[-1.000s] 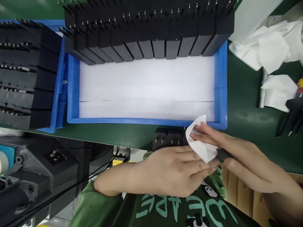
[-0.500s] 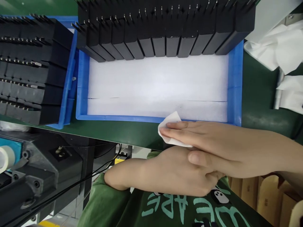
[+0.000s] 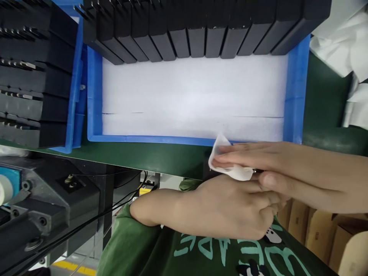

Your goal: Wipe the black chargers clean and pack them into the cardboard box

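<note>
My right hand [image 3: 276,161] presses a folded white wipe [image 3: 241,172] with outstretched fingers over a black block [image 3: 206,165]. Only the block's dark left end shows, and a bit of metal glints by the wipe's right edge. Below it my left hand [image 3: 238,207] is closed, its fingers curled around the block's right part, which is mostly hidden. Just beyond the hands lies a blue tray [image 3: 155,138] lined with white foam [image 3: 192,92]. A row of black blocks [image 3: 178,42] with metal pins fills its far side.
At the left, another blue tray [image 3: 70,126] holds stacked black blocks [image 3: 54,107] with pins. Crumpled white wipes [image 3: 342,50] lie at the right on the green table [image 3: 129,155]. Grey machinery [image 3: 57,207] with cables stands below left; cardboard boxes [image 3: 322,234] are below right.
My right hand and the wipe have slid to the right, so the black block's left end shows more. My left hand has shifted slightly right. The whole view has moved a little.
</note>
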A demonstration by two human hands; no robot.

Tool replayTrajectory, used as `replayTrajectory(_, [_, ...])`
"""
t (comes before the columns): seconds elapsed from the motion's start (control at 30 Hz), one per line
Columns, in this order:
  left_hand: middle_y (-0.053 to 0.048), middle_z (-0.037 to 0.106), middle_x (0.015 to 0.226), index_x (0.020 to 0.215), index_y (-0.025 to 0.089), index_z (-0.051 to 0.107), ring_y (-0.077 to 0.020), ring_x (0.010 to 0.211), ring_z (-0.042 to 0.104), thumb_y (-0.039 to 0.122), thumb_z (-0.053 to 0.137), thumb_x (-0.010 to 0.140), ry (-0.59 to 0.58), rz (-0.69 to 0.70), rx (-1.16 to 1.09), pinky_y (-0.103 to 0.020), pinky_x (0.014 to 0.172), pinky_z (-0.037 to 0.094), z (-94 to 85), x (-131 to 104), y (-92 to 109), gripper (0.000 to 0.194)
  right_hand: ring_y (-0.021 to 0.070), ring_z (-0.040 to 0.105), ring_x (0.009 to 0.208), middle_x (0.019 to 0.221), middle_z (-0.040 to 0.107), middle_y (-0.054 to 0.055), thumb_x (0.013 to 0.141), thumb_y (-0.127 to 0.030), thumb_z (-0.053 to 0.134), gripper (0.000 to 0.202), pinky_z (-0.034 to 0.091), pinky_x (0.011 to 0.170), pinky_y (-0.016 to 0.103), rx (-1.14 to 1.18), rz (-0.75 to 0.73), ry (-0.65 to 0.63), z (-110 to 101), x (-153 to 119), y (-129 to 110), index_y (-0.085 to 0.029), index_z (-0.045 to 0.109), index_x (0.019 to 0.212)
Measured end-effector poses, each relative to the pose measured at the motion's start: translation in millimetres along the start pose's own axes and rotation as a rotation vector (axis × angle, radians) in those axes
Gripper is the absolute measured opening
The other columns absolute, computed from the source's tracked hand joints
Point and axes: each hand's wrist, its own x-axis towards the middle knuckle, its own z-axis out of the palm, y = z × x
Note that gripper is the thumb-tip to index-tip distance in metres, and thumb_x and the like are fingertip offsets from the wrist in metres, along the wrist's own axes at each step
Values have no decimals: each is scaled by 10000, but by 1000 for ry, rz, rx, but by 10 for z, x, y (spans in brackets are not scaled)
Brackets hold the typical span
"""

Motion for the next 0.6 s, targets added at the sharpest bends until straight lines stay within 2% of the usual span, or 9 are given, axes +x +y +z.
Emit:
replayTrajectory(0.07, [-74,743,1160,1065,99,759,-160,1159,656,134,535,1005,-5,-11,24,-252,1140,465,-5,5,15,234,207,499,1350,1516,449,-59,1112,-379,290,480,572,1017,304,-77,30,43,14,-161,26,-357,266,1590])
replayTrajectory(0.13, [-79,697,1269,1134,94,737,-171,1273,599,129,533,1005,-44,-6,42,-276,1196,420,-12,6,32,244,209,506,1341,1521,441,-63,1100,-393,310,483,586,987,284,-130,84,46,36,-303,51,-355,296,1582])
replayTrajectory(0.27, [-109,672,1306,1209,65,698,-186,1288,590,134,492,1022,-122,39,50,-296,1127,497,-19,-9,54,286,194,511,1332,1515,460,-52,1087,-320,355,487,514,1067,263,-96,127,73,93,-429,83,-327,327,1573])
replayTrajectory(0.33, [-99,683,1289,1222,68,691,-179,1268,606,140,503,1020,-112,31,48,-281,1118,501,-17,-12,56,285,189,522,1320,1515,465,-37,1077,-273,388,496,494,1082,239,-59,120,113,117,-475,90,-304,340,1570])
replayTrajectory(0.47, [-56,651,1340,1236,82,685,-175,1309,578,165,519,1023,-76,-79,-37,-263,1156,467,-15,8,67,283,229,603,1229,1436,555,-53,1028,-258,510,468,566,1038,290,-63,187,268,192,-669,91,-371,486,1481])
replayTrajectory(0.6, [-29,679,1297,1204,82,694,-155,1268,611,155,495,1032,-53,-143,-116,-272,1152,487,-2,28,106,273,293,669,1120,1215,696,-35,961,-383,645,334,638,943,401,-31,362,481,359,-882,89,-385,670,1293])
